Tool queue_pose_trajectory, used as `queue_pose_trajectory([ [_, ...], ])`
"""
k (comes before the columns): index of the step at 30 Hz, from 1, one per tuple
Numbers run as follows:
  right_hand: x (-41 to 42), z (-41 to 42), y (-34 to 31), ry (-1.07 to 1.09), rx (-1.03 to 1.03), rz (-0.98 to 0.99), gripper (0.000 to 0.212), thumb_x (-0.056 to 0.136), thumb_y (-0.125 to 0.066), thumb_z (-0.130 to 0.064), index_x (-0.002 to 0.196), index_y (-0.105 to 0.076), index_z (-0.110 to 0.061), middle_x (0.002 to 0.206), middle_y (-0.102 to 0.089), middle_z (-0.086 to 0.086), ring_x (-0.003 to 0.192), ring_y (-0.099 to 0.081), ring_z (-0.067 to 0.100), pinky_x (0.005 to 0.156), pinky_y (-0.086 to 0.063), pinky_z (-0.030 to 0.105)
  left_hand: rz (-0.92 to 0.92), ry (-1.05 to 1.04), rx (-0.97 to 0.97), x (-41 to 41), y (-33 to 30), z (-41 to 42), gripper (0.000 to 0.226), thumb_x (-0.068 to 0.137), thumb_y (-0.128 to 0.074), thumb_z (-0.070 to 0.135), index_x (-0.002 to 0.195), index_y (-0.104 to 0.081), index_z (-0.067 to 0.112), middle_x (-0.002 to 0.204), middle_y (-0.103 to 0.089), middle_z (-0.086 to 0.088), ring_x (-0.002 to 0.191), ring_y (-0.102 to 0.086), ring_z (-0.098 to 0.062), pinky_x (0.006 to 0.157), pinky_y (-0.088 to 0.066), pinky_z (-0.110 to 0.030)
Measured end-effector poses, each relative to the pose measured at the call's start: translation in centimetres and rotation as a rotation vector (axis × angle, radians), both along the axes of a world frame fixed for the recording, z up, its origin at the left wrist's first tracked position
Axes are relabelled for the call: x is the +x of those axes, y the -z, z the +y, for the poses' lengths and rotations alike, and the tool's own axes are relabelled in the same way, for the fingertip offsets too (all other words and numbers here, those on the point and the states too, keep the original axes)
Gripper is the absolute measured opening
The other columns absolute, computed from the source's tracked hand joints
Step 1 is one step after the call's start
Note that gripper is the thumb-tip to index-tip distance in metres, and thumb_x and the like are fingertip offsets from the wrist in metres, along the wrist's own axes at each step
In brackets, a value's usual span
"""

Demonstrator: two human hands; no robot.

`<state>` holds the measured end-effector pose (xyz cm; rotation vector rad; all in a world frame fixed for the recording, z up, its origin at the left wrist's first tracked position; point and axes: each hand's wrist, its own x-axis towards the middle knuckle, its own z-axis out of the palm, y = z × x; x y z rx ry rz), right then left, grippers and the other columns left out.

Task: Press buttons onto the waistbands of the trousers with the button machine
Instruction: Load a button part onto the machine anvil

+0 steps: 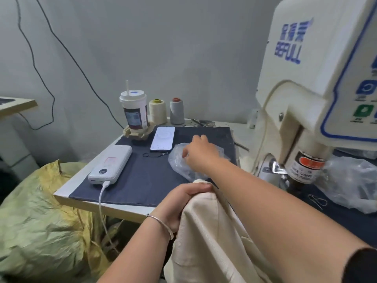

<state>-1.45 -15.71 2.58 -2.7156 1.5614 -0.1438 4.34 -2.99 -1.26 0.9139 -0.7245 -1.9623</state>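
Cream trousers (pixel 212 237) hang over the table's front edge, bunched at the top. My left hand (pixel 181 203) grips that bunched top edge. My right hand (pixel 199 153) reaches forward across the trousers into a clear plastic bag (pixel 177 158) lying on the dark cloth; its fingers are curled down in the bag and what they touch is hidden. The cream button machine (pixel 318 82) stands at the right, its press head (pixel 306 166) with a red warning label just right of my right forearm.
On the dark cloth (pixel 142 180) lie a white power bank (pixel 111 164) with a cable, a phone (pixel 163 138), a drink cup (pixel 134 113) and two thread cones (pixel 158 111). A second plastic bag (pixel 350 180) sits right of the machine. A yellow-green sack (pixel 40 221) fills the lower left.
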Motion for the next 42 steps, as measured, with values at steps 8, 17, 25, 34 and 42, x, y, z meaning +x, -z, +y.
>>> queue_pose_trajectory([
  [8,0.9,-2.0,1.1,0.085,-0.063,0.063,0.027,0.088,-0.054,-0.010,0.114,-0.062,-0.015,0.119,-0.049,0.007,0.115,-0.041,0.027,0.073,-0.035,0.032,0.094,0.065,0.010,0.8,0.6,-0.7,0.044,0.087,-0.063,0.019,0.126,-0.061,-0.001,0.120,-0.065,-0.018,0.108,-0.063,-0.030,0.099,-0.049,-0.037],
  [17,1.3,-2.7,1.2,0.125,0.014,0.030,0.035,0.085,-0.052,-0.004,0.116,-0.063,-0.016,0.122,-0.050,0.007,0.116,-0.044,0.028,0.072,-0.038,0.031,0.118,0.062,0.010,0.8,0.6,-0.7,0.041,0.084,-0.064,0.018,0.122,-0.063,0.002,0.114,-0.067,-0.016,0.101,-0.066,-0.027,0.093,-0.053,-0.034],
  [25,1.6,-2.8,1.5,0.089,-0.014,-0.005,0.030,0.086,-0.052,-0.005,0.111,-0.064,-0.016,0.118,-0.049,0.006,0.108,-0.048,0.027,0.070,-0.037,0.032,0.114,0.057,0.023,0.8,0.7,-0.6,0.040,0.083,-0.065,0.019,0.119,-0.066,0.003,0.115,-0.068,-0.016,0.102,-0.066,-0.027,0.096,-0.052,-0.034],
  [34,1.7,-2.7,1.8,0.080,-0.071,-0.007,0.028,0.085,-0.055,-0.004,0.111,-0.064,-0.013,0.117,-0.048,0.007,0.107,-0.048,0.027,0.070,-0.035,0.032,0.073,0.053,0.017,0.8,0.7,-0.7,0.044,0.084,-0.064,0.020,0.124,-0.064,0.002,0.119,-0.067,-0.015,0.106,-0.064,-0.027,0.101,-0.049,-0.035],
  [42,1.5,-2.4,1.8,0.067,-0.050,-0.041,0.028,0.086,-0.054,-0.003,0.109,-0.065,-0.013,0.118,-0.048,0.007,0.105,-0.050,0.028,0.071,-0.037,0.032,0.058,0.048,0.022,0.8,0.7,-0.6,0.044,0.086,-0.063,0.021,0.125,-0.063,0.002,0.118,-0.067,-0.015,0.105,-0.064,-0.026,0.101,-0.049,-0.034],
])
